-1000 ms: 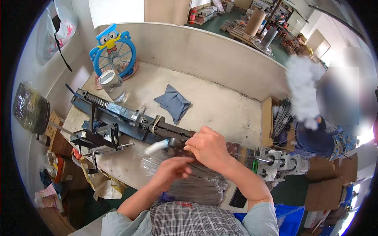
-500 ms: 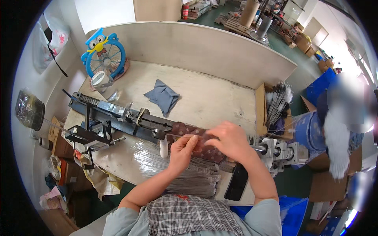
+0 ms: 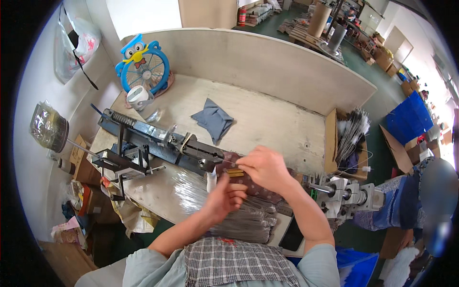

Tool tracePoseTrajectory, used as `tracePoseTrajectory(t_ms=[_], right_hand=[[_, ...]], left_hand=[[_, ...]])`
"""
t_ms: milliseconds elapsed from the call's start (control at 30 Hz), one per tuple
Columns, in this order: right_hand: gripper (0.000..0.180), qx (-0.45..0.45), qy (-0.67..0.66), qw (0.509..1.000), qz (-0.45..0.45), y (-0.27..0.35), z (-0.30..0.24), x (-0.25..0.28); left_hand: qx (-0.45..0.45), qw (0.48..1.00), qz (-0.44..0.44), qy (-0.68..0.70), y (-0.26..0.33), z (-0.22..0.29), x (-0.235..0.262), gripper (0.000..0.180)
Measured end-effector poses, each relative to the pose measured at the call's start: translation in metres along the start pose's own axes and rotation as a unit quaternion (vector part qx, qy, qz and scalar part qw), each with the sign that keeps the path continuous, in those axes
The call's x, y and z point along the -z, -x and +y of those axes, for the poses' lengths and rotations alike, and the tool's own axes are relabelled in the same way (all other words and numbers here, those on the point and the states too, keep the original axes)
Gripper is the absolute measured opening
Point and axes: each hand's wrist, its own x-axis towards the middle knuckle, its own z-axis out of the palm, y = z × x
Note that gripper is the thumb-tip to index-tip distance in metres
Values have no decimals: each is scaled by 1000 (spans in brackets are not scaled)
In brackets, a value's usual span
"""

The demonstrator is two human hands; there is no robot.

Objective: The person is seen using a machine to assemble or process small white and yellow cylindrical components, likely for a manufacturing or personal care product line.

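My right hand [image 3: 264, 166] is closed in a pinch on a thin metal wire [image 3: 230, 161], whose other end meets the head [image 3: 208, 164] of the dark bench machine. My left hand [image 3: 226, 195] hangs just below and left of it, slightly blurred, thumb apart from loosely curled fingers and nothing visible in it. Between the hands a small brass-coloured piece [image 3: 234, 172] shows on the brown dotted cloth [image 3: 260, 191]. A thick bundle of silvery wires [image 3: 248, 217] lies beneath my left hand and forearm. A white handle-like part [image 3: 211, 182] hangs under the machine head.
A grey cloth [image 3: 213, 120] lies beyond the machine. At the right stand a box of wire brushes [image 3: 351, 138] and a metal shaft assembly [image 3: 342, 192]. A dark phone [image 3: 291, 235] rests by my right forearm. A blue fan [image 3: 145, 71] stands far left. A person [image 3: 406, 196] is at the right.
My left hand has let go of the thin wire and dropped lower. My right hand has moved toward the machine head, now pinching the wire. The brass-coloured piece has come into sight; the view has shifted.
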Motion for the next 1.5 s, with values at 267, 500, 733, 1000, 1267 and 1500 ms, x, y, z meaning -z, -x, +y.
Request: tracePoseTrajectory(t_ms=[267, 500, 733, 1000, 1267, 1500], right_hand=[[12, -91, 33, 994, -57, -26, -17, -22], [11, -95, 48, 992, -65, -28, -23, -22], [13, -26, 30, 994, 103, 4, -22, -4], [31, 6, -9, 997, 70, 38, 3, -59], [13, -49, 13, 998, -31, 38, 8, -58], [15, -80, -31, 993, -79, 36, 0, -51]], left_hand=[[-77, 995, -28, 59, 15, 55, 34, 59], [-199, 740, 133, -629, 3, 55, 20, 54], [-252, 879, 76, -397, -24, 18, 34, 47], [-241, 862, 64, -441, -17, 18, 11, 13], [-211, 964, 109, -122, 8, 58, 126, 23], [-149, 961, 225, 53, 50, 95, 182, 24]])
